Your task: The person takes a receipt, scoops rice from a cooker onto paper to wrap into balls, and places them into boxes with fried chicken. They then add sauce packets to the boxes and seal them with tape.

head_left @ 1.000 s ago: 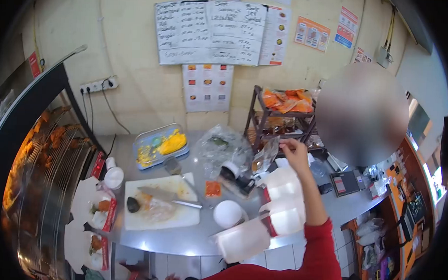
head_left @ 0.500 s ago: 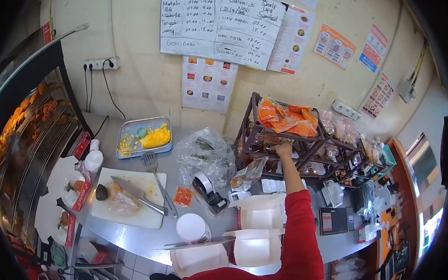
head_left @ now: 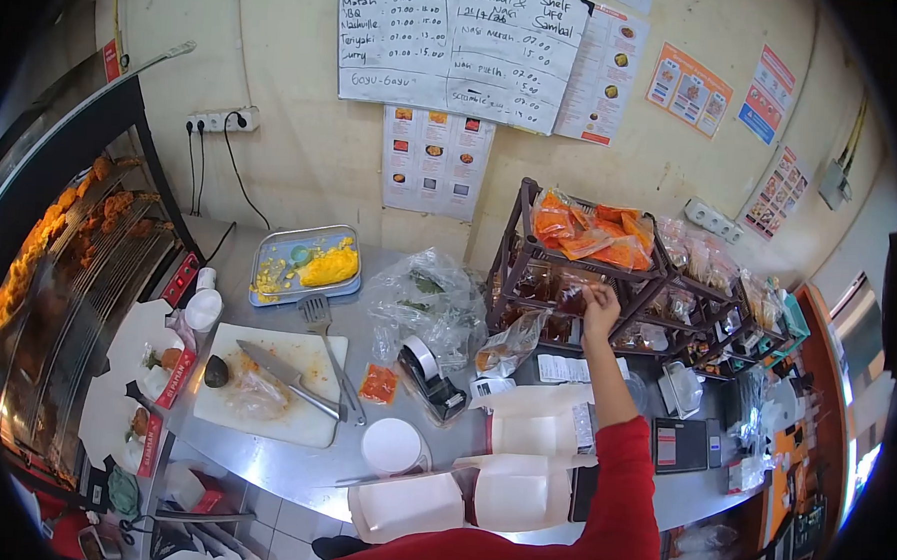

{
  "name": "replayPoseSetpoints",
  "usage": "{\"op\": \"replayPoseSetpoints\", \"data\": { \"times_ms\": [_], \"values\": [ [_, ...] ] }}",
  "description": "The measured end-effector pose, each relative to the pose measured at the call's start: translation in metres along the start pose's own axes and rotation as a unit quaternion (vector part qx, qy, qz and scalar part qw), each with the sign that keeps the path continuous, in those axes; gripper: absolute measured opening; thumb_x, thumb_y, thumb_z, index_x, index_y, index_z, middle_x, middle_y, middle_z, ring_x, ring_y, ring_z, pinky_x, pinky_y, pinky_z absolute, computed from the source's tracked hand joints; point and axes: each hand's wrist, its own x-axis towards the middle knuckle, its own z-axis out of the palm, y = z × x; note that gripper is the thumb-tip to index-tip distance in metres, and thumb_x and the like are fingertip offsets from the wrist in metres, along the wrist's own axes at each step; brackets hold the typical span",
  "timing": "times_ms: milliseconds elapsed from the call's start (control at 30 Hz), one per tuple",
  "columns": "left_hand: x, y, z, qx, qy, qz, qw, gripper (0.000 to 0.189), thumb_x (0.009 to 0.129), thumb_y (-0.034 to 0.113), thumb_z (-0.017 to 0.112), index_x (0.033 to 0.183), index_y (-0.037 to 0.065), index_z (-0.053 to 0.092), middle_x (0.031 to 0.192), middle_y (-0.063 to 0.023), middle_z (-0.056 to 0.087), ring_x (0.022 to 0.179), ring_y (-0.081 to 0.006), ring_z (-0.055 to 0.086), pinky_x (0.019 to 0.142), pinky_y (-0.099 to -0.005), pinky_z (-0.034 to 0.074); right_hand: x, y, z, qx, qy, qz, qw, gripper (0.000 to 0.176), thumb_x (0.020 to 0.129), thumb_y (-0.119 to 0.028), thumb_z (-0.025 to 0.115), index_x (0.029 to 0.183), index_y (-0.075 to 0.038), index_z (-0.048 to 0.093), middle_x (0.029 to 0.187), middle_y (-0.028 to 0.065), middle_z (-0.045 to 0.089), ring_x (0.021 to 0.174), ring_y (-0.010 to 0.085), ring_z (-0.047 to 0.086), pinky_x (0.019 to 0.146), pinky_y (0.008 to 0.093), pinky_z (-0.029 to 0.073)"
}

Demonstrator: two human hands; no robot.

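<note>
My right hand point(head_left: 600, 309) is at the front of the dark rack point(head_left: 519, 228), by its middle tier. Its fingers are pinched together at a small packet of dark sauce point(head_left: 571, 293). Orange sauce packets point(head_left: 593, 232) lie in the tier above the hand. Below my red sleeve stand open white boxes point(head_left: 532, 434). A clear plastic bag point(head_left: 511, 345) leans at the rack's foot. My left hand is out of view.
A cutting board point(head_left: 312, 429) holds a knife point(head_left: 286, 375). Nearby are a spatula point(head_left: 319, 319), a tape dispenser point(head_left: 434, 384), a white tub point(head_left: 391, 446) and a tray of yellow food point(head_left: 327, 267). A heated cabinet point(head_left: 89, 254) stands at the left.
My right hand has drawn back a little from inside the rack's middle tier, and its fingers now show. The whole view has shifted slightly.
</note>
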Motion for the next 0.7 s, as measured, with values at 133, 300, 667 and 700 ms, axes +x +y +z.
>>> {"op": "replayPoseSetpoints", "data": {
  "times_ms": [133,300,667,700],
  "values": [
    [0.002,-0.012,-0.004,-0.009,0.014,0.017,1.000,0.017,0.087,0.006,0.054,0.098,-0.004,0.061,0.090,-0.0135,0.065,0.087,-0.0222,0.062,0.085,-0.0313,0.047,-0.043,-0.045,-0.021,-0.021,-0.040,0.081,0.996,0.014,0.077,0.002,0.067,0.086,-0.003,0.057,0.078,0.0044,0.064,0.071,0.0097,0.060,0.064,0.0189,0.045],
    [0.014,-0.012,-0.030,-0.098,0.199,0.197,0.955,0.016,0.087,0.005,0.054,0.097,-0.004,0.061,0.089,-0.0136,0.066,0.086,-0.0222,0.062,0.084,-0.0311,0.047,-0.097,-0.146,0.026,-0.057,-0.313,0.100,0.943,0.016,0.076,0.004,0.068,0.084,-0.003,0.056,0.081,0.0077,0.066,0.073,0.0122,0.063,0.066,0.0218,0.048],
    [-0.003,0.323,-0.204,-0.655,-0.241,0.313,0.644,0.045,0.096,0.030,0.047,0.130,0.000,0.044,0.119,-0.0122,0.057,0.108,-0.0177,0.055,0.096,-0.0332,0.041,-0.352,-0.207,0.331,0.095,-0.764,0.162,0.617,0.016,0.077,0.004,0.068,0.082,-0.002,0.054,0.086,0.0082,0.066,0.080,0.0130,0.065,0.072,0.0234,0.051],
    [0.010,0.320,-0.221,-0.667,-0.227,0.295,0.646,0.045,0.096,0.030,0.046,0.130,-0.001,0.045,0.119,-0.0124,0.057,0.107,-0.0180,0.056,0.095,-0.0331,0.042,-0.379,-0.203,0.355,0.100,-0.789,0.151,0.587,0.016,0.077,0.004,0.068,0.081,-0.002,0.055,0.086,0.0081,0.066,0.080,0.0127,0.064,0.072,0.0232,0.051]
  ]
}}
